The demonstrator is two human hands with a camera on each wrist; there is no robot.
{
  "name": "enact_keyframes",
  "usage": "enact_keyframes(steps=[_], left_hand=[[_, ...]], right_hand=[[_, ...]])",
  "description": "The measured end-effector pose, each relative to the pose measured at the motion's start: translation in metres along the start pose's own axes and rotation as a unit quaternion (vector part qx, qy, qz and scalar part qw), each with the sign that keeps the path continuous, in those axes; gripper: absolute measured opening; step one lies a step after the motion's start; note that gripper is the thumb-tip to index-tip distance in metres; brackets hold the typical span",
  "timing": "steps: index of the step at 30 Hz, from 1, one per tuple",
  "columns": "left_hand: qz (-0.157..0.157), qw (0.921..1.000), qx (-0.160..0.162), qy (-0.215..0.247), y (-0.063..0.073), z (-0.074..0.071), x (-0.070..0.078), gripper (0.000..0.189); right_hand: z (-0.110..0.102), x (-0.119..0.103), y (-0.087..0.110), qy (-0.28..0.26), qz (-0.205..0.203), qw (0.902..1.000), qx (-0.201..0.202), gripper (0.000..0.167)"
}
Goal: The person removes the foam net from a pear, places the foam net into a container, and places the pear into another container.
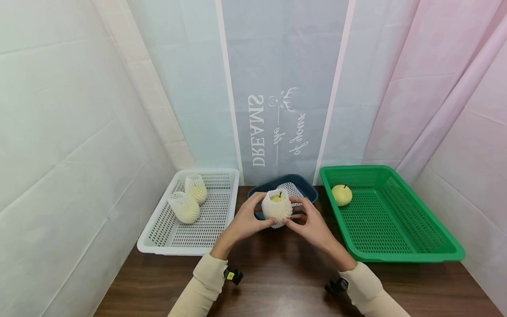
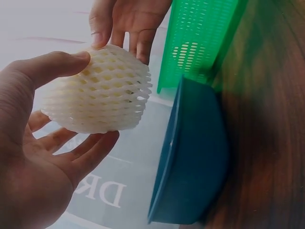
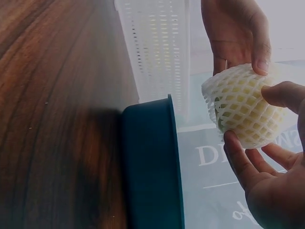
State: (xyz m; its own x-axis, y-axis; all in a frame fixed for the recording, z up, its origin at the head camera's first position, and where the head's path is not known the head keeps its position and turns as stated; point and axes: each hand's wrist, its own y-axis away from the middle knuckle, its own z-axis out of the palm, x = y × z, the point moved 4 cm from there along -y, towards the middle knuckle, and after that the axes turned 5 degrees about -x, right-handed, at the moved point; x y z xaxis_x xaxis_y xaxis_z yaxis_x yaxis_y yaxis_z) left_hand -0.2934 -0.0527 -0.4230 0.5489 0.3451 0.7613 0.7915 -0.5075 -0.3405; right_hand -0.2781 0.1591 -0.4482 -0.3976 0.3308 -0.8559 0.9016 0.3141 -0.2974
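Inward-angled sleeves point(image 1: 202, 286), left hand point(image 1: 248, 218) and right hand point(image 1: 312, 223) in curled grip round netted fruit point(image 1: 277, 209)

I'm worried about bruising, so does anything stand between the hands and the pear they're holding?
Yes: a white foam net wraps the sides of the pear, between it and both the left hand and the right hand. Nothing else visible stands between them.

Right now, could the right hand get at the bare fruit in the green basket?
Probably not yet: the right hand helps hold the netted fruit. With its grip freed, the way looks clear; nothing covers the bare fruit in the green basket.
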Motion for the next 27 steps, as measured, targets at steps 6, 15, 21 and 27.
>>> enact_keyframes(steps=[6, 15, 21, 27], left_hand=[[-0.003, 1.0000, -0.002, 0.005, 0.006, 0.008, -0.005, 0.069], [-0.008, 0.9999, -0.014, -0.006, 0.013, 0.021, -0.007, 0.068], [-0.014, 0.9996, -0.014, -0.021, 0.017, 0.026, -0.006, 0.069], [-0.017, 0.9996, -0.014, -0.018, 0.019, 0.030, -0.007, 0.068]], right_hand=[[0.003, 0.005, 0.007, 0.006, 0.000, 1.0000, -0.002, 0.064], [0.006, 0.013, 0.020, 0.002, 0.010, 0.9997, -0.021, 0.066], [0.006, 0.016, 0.024, 0.002, 0.013, 0.9997, -0.022, 0.068], [0.005, 0.017, 0.028, 0.010, 0.006, 0.9998, -0.018, 0.068]])
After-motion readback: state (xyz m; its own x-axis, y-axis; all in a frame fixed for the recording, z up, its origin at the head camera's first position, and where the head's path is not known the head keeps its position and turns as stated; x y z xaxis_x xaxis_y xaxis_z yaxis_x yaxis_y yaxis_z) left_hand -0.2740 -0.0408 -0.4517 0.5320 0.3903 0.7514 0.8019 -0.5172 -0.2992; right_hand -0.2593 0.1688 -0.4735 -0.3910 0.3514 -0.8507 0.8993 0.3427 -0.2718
